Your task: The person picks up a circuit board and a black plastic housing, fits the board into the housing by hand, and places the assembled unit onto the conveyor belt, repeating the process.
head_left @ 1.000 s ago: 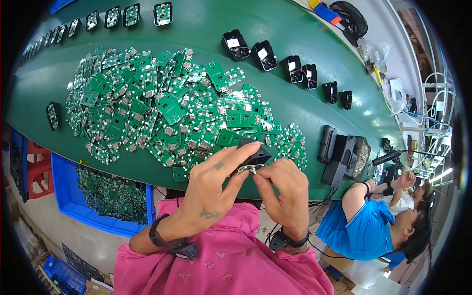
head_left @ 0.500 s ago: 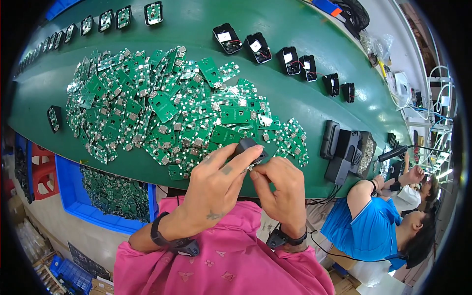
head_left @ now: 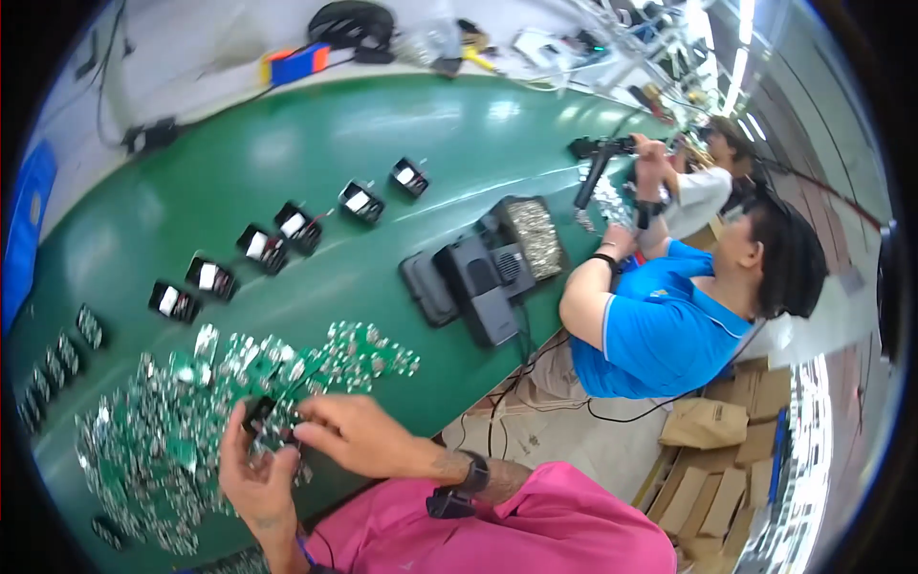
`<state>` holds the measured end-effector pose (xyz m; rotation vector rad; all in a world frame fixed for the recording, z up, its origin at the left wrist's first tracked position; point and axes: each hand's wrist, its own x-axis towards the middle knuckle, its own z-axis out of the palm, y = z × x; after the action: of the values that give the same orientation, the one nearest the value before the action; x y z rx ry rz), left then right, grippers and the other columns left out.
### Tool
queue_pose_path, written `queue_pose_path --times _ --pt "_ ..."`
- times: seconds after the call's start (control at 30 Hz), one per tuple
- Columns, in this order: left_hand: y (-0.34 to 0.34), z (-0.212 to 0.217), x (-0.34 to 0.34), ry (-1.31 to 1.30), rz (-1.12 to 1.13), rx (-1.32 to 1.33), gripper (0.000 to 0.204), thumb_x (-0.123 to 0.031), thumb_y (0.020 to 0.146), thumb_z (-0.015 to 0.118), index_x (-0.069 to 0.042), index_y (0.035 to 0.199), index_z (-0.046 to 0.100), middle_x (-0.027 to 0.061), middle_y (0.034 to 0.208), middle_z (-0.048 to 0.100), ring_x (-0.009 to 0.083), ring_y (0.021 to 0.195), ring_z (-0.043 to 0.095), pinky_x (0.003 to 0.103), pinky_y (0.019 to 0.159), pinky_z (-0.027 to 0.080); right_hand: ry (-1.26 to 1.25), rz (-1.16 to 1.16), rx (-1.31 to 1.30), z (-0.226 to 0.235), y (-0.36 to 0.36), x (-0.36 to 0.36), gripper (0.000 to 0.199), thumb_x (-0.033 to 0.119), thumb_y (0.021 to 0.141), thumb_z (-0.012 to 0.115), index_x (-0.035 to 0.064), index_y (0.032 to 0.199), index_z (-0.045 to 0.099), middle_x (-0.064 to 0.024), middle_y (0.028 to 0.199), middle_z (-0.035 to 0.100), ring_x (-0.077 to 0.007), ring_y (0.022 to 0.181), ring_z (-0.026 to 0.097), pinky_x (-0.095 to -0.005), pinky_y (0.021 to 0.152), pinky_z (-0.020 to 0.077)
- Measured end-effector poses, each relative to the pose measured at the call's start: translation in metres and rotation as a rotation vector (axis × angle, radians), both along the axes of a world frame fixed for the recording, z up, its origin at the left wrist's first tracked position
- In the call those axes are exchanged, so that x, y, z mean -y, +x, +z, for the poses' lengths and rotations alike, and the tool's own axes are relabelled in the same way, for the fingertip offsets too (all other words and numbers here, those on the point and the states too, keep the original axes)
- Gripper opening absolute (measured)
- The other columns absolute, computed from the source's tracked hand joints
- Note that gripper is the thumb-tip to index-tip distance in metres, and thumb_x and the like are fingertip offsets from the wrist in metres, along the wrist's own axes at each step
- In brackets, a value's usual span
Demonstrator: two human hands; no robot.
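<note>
Over the near edge of a heap of green circuit boards (head_left: 172, 435), my left hand (head_left: 256, 493) grips a small black plastic case (head_left: 257, 413), fingers and thumb curled round it. My right hand (head_left: 359, 435) comes in from the right with its fingertips drawn together at the side of the case. What they pinch is too small and blurred to make out. Something pale and green, perhaps a circuit board, shows between the two hands.
Black open cases (head_left: 261, 247) with white patches stand in a slanting row beyond the heap. Cases with boards (head_left: 63, 354) line the far left. Right of centre sit a black speaker-like device (head_left: 478, 287) and a tray of small metal parts (head_left: 532, 230). A co-worker in blue (head_left: 650, 325) works at right.
The view has swung to the right, so the heap and my hands now appear lower left and the co-worker larger. My left hand still holds the black case, with my right fingers close against it.
</note>
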<state>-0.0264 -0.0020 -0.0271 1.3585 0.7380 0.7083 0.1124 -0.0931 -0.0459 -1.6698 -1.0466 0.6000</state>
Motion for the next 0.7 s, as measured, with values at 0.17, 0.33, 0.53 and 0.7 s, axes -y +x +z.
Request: queue_pose_path --times 0.17,0.33,0.53,0.7 --pt "0.013 0.006 0.004 -0.079 -0.105 -0.1 0.061 0.015 0.08 0.059 0.005 0.138 0.043 0.0153 0.123 0.058 0.0129 0.085 0.064 0.02 0.058 0.053 0.063 -0.094 -0.264 0.005 0.005 0.009 0.018 0.015 0.093 0.065 -0.0016 0.09 0.06 -0.0065 0.071 0.058 -0.0103 0.056 0.055 -0.029 0.052 0.042" --pt "0.02 0.003 0.006 -0.063 -0.072 -0.041 0.061 0.014 0.082 0.056 0.003 0.14 0.04 0.0154 0.117 0.058 0.0153 0.081 0.067 0.02 0.057 0.057 0.033 -0.12 -0.466 0.0 0.005 0.004 0.013 0.01 0.091 0.067 -0.0023 0.097 0.066 -0.008 0.083 0.062 -0.0102 0.063 0.059 -0.0253 0.057 0.0462" --pt "0.026 0.001 0.009 -0.055 -0.052 -0.029 0.062 0.015 0.08 0.058 0.003 0.139 0.042 0.0141 0.115 0.059 0.0136 0.08 0.065 0.02 0.058 0.055 0.345 -0.213 0.158 -0.003 -0.004 0.007 0.018 0.006 0.084 0.072 -0.0025 0.099 0.068 -0.0134 0.081 0.061 -0.0255 0.063 0.061 -0.0307 0.057 0.0492" --pt "0.02 -0.004 0.006 0.015 -0.033 -0.057 0.064 0.012 0.078 0.063 0.003 0.138 0.044 0.0132 0.119 0.058 0.0148 0.085 0.064 0.023 0.068 0.055 0.327 -0.31 0.325 0.005 -0.027 0.013 0.013 0.004 0.083 0.072 -0.0015 0.094 0.067 -0.0136 0.082 0.063 -0.0261 0.07 0.064 -0.0328 0.059 0.051"
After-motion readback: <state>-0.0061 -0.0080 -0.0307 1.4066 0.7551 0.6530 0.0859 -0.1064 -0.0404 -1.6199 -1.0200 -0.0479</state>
